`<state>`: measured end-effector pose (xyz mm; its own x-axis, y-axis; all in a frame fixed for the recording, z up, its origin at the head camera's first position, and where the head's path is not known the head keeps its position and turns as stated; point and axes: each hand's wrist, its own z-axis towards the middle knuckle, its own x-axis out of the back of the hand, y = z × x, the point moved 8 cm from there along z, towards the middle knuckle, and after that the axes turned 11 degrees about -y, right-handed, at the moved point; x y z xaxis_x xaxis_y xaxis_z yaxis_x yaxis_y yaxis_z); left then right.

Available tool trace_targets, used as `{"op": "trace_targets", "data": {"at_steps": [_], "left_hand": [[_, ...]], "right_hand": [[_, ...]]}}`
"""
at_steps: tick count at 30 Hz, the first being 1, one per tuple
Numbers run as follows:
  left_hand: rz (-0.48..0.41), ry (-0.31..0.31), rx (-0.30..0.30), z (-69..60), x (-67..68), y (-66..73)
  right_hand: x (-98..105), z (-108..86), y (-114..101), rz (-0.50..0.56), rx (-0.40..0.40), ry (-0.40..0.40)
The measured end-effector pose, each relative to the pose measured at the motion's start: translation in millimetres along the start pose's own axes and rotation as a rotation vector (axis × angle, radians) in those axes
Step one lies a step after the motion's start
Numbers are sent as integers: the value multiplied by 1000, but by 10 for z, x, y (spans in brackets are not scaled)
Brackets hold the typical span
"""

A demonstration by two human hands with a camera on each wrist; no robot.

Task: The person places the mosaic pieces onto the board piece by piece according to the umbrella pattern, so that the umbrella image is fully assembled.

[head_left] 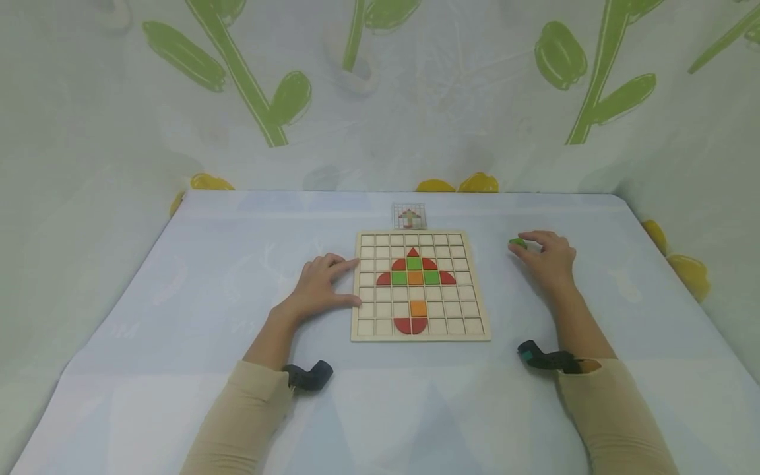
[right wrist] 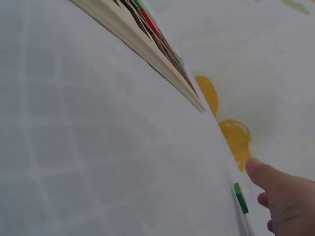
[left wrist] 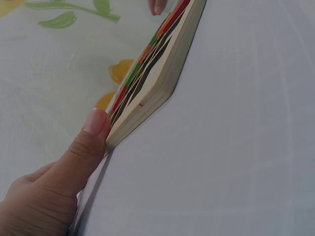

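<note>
A wooden grid board point(head_left: 367, 328) lies mid-table with red, green and orange tiles on it. My left hand point(head_left: 317, 285) rests at its left edge, thumb and forefinger spread apart and touching the side. In the left wrist view, the thumb point(left wrist: 83, 152) lies against the board's corner. To the right of the board, my right hand point(head_left: 547, 258) has its thumb and forefinger around a small green tile point(head_left: 518, 243). The right wrist view shows a gap between this green tile point(right wrist: 240, 198) and the fingertips above it. Part of the tile is hidden from above by the thumb.
Just behind the board lies a small clear card point(head_left: 409, 216) printed with a grid and a coloured figure. The pale table point(head_left: 178, 310) meets a white curtain point(head_left: 463, 105) with green leaves at its back. A black wrist camera sits at each cuff.
</note>
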<state>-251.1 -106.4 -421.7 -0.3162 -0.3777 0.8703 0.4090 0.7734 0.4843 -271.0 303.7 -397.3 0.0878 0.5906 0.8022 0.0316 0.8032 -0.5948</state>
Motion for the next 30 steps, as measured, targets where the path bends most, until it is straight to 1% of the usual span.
{"op": "trace_targets", "data": {"at_steps": [3, 9, 11, 18, 25, 30], "left_hand": [[-11, -3, 1, 8, 7, -3], [-16, -5, 5, 13, 10, -7], [-17, -7, 4, 13, 7, -6], [-13, -5, 7, 13, 7, -12], [-10, -6, 1, -4, -1, -9], [-5, -1, -5, -12, 1, 3]], "right_hand": [[-34, 1, 21, -33, -34, -16], [-72, 4, 21, -129, -21, -20], [-72, 5, 27, -142, -23, -19], [-76, 6, 42, -98, -39, -31], [-87, -12, 39, -92, -51, -30], [-95, -20, 50, -45, -52, -47]]}}
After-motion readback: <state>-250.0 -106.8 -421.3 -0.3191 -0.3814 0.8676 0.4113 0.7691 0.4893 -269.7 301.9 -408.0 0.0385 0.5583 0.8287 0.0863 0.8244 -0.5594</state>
